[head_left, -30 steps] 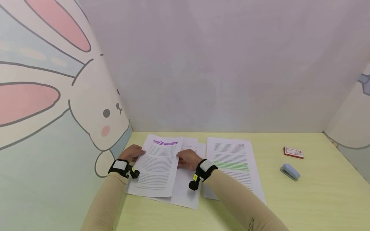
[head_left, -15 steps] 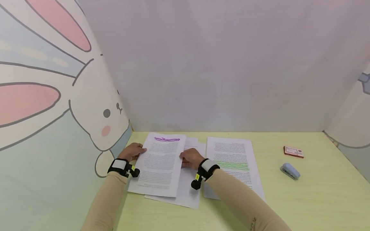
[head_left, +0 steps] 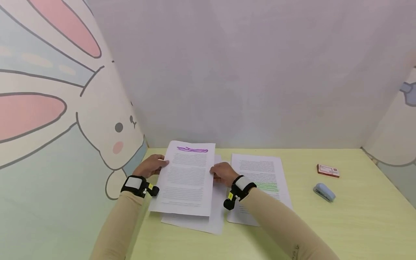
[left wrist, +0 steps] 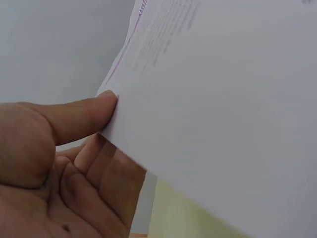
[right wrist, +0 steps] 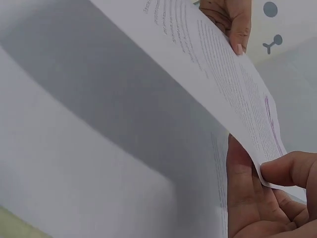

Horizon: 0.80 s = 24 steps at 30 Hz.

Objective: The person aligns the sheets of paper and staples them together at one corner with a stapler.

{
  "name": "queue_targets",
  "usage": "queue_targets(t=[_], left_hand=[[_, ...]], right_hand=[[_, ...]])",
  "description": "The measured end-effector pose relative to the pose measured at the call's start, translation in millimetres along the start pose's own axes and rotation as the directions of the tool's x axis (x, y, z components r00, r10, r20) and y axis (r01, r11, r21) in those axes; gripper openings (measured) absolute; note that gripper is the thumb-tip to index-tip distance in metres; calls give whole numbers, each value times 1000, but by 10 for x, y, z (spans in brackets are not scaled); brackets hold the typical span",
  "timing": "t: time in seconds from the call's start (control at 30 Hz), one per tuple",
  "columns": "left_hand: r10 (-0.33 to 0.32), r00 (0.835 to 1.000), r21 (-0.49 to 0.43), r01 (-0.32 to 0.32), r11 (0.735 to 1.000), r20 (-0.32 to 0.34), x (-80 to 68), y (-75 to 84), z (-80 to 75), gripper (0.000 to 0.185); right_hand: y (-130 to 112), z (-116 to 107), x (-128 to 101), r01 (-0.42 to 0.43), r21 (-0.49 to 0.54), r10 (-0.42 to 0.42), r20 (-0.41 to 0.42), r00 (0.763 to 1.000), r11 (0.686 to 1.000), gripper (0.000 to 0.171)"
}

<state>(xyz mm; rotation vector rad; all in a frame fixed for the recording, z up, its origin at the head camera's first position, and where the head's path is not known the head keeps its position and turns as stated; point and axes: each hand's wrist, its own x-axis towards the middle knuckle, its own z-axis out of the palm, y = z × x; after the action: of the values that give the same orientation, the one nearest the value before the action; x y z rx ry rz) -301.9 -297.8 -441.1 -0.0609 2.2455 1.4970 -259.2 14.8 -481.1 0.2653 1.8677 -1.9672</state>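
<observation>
A printed paper sheet (head_left: 186,180) with a purple scribble across its top is held up above the table, in the head view. My left hand (head_left: 151,165) pinches its left edge, thumb on the printed face and fingers behind, as the left wrist view shows. The opposite edge is pinched by my right hand (head_left: 224,173); in the right wrist view the thumb (right wrist: 287,168) lies over the print and the fingers sit behind. Whether it is one sheet or more cannot be told. Below it, another paper (head_left: 216,216) lies on the table, partly covered.
To the right lies a printed page (head_left: 256,169) with a green highlighted band, partly under my right forearm. Farther right are a blue stapler (head_left: 324,192) and a small red-and-white box (head_left: 328,170). A rabbit-patterned wall (head_left: 97,119) stands close on the left.
Both hands have raised the purple-marked sheet and shifted it rightward and toward the back wall. Its lower edge now stands farther off the paper beneath. The stapler and box stay put.
</observation>
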Motion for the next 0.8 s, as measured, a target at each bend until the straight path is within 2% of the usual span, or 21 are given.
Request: queue_targets(t=[0.13,0.3,0.53,0.8], left_hand=[[14,1000,-17,-13,1000,25,36,95,70,29],[1,999,-19,0,1000,45,100,151,205,29],[48,996,-14,-47,999,78,222,240,436,28],[87,987,-62,-79,995,132,353,354,726,27]], right_hand=[[-64,-129,-29,44,-13,-44,-2,999,999,18],[-80,-316,-56,77,-41,-77,2,997,996,13],[-92,-626,-107,111,-69,-112,-15,994,991,21],[-92,-948,-192,95,-107,-103,-71,992,990,24]])
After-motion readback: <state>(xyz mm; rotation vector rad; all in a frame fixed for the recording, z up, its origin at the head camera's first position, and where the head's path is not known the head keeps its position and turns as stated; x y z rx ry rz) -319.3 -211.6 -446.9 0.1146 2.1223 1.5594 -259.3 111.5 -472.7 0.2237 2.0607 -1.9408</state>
